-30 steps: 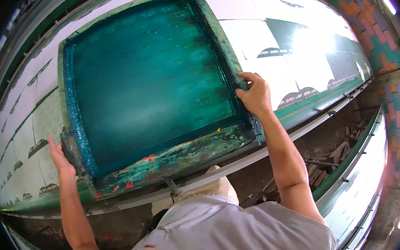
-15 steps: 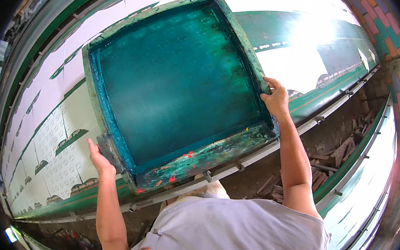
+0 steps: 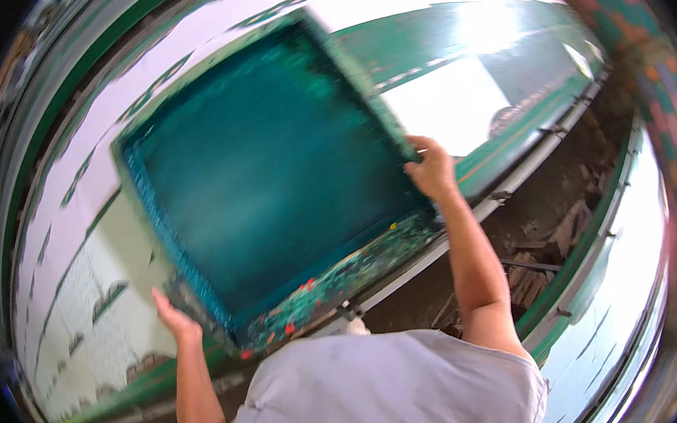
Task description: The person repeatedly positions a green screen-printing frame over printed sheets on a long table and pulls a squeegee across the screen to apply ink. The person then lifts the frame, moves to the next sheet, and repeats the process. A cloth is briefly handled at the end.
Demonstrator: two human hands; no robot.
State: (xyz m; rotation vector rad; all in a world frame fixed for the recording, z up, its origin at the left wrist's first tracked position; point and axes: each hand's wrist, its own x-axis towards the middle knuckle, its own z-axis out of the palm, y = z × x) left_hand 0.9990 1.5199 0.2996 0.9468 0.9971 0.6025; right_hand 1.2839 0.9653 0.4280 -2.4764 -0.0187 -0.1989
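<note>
- At far left, the long printing table (image 3: 52, 267) runs bottom-left to top-right, white cloth (image 3: 105, 304) laid along it with green printed patches; one table under your hands, and a second shiny run shows at far right, blurred.
- Your left hand (image 3: 172, 318) sits at the frame's near-left corner, palm on the outer edge. Fingers look spread and pressed flat, not wrapped; blur hides the thumb, so you can't call it a full clamp.
- One printing screen (image 3: 269, 181), a big rectangular frame with teal mesh, lies between your two hands, over the cloth. Its long axis runs from the near-left corner away to the top-right, roughly along the table. Whether it lies flat on the cloth or is tilted up, can't tell; the far edge is smeared by motion.
- Near rail of the frame (image 3: 331, 291) is crusted with green ink and red flecks; it lies closest to your torso.
- Your grey shirt (image 3: 395, 394) fills the bottom centre; one person in view, two hands.
- Your right hand (image 3: 430, 171) grips the frame's right rail, fingers curled over the top edge, closed on it.
- Key relation: screen lies inward of both hands, to the right of your left, to the left of your right. Both touch it; the right one has the firmer hold.
- At far right, a dark gap with debris (image 3: 545, 238) separates the tables.
</note>
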